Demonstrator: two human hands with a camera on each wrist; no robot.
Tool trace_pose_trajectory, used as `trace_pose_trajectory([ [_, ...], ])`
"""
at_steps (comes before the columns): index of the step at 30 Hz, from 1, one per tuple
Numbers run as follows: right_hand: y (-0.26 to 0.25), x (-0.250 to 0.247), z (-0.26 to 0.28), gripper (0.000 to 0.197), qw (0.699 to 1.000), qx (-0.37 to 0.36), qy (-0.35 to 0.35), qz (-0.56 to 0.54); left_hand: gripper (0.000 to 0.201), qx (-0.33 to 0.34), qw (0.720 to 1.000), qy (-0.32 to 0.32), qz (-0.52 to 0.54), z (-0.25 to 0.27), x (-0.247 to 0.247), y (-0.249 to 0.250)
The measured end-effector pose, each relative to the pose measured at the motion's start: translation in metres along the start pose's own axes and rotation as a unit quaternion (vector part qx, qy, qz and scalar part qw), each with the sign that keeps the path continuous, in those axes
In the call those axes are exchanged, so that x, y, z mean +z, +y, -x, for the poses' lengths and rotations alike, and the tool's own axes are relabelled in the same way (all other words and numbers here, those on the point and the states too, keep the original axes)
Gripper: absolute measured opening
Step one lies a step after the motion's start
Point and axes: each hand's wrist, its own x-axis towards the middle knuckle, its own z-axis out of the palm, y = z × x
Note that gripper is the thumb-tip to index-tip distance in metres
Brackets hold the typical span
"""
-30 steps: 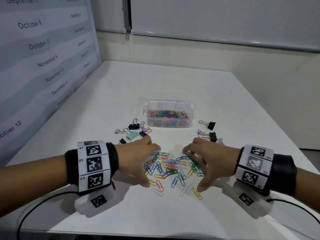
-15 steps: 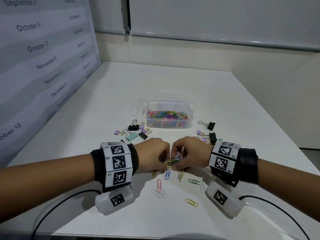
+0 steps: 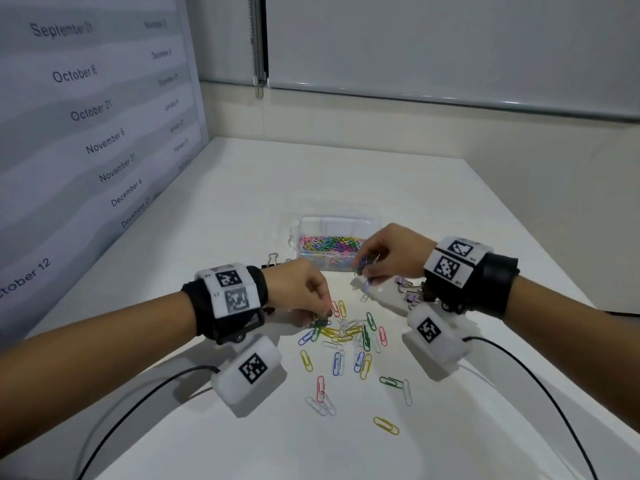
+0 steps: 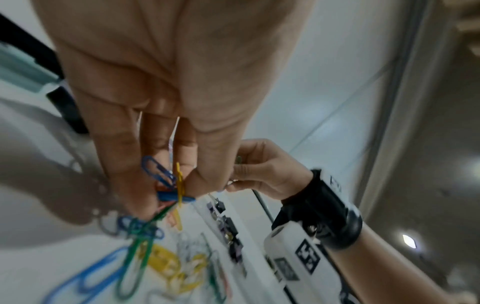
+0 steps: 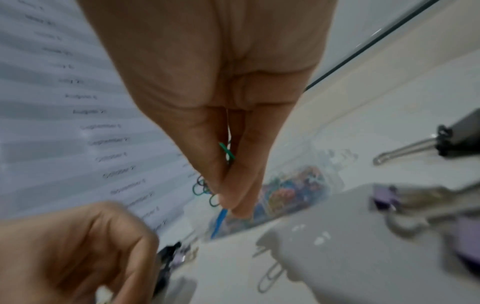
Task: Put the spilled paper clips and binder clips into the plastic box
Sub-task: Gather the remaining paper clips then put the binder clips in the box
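A clear plastic box [image 3: 337, 225] half full of coloured paper clips stands mid-table. My right hand [image 3: 367, 268] is raised just in front of the box's near right corner and pinches a bunch of paper clips [image 5: 205, 190]. My left hand [image 3: 318, 306] is lower, at the left edge of the spilled paper clips [image 3: 346, 336], and pinches a few clips [image 4: 168, 185] with others dangling below. Purple binder clips [image 3: 408, 289] lie under my right wrist. More binder clips [image 3: 273, 259] lie behind my left hand, mostly hidden.
A white table [image 3: 242, 202] carries everything. A calendar panel [image 3: 86, 126] walls the left side and a wall rises behind. Loose clips [image 3: 386, 426] trail toward the near edge. Black cables [image 3: 138, 400] run from both wrist cameras.
Both hands closed on the heap and then parted. My right hand rose toward the box with a bunch of clips. My left hand stayed low, and several clips dropped back on the table.
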Motion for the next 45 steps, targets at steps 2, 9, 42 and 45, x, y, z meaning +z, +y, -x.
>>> trace_pose_trajectory([
  [2, 0.000, -0.009, -0.011, 0.016, 0.998, -0.007, 0.051, -0.027, 0.008, -0.018, 0.995, -0.012, 0.094, -0.003, -0.005, -0.001],
  [9, 0.000, -0.006, -0.035, 0.039, 0.993, -0.010, 0.113, -0.036, 0.008, 0.014, 0.938, 0.094, 0.334, -0.016, -0.037, 0.020],
  [42, -0.017, 0.059, 0.028, 0.035, 0.968, -0.123, -0.109, 0.191, 0.048, 0.031, 0.960, -0.044, -0.276, 0.018, -0.006, 0.006],
  [45, -0.015, 0.059, 0.041, 0.035, 0.964, -0.128, -0.142, 0.183, 0.049, 0.039, 0.960, -0.065, -0.271, 0.032, 0.002, 0.005],
])
